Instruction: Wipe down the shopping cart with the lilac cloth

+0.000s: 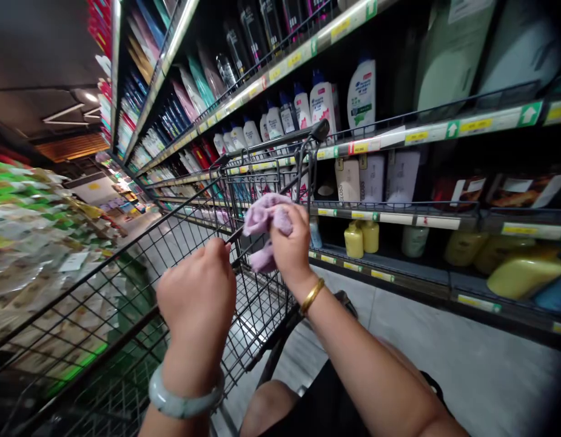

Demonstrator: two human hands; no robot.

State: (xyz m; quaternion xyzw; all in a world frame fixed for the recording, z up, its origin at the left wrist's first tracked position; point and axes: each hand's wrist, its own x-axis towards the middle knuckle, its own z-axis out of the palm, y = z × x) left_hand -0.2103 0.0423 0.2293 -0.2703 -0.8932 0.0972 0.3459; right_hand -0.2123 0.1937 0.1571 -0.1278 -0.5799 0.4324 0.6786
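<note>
My right hand, with a gold bangle at its wrist, is closed around a crumpled lilac cloth. Part of the cloth hangs below the fingers. To its left, my left hand makes a fist around a dark bar of the black wire shopping cart; its fingertips are mostly hidden behind the knuckles. A pale stone bangle circles the left wrist. Just beyond both hands stands the cart's far end with its black handle.
Shelves of bottles run along the right and into the distance. White shampoo bottles and yellow pump bottles stand on them. Stacked packaged goods line the left side. A grey tiled floor lies below.
</note>
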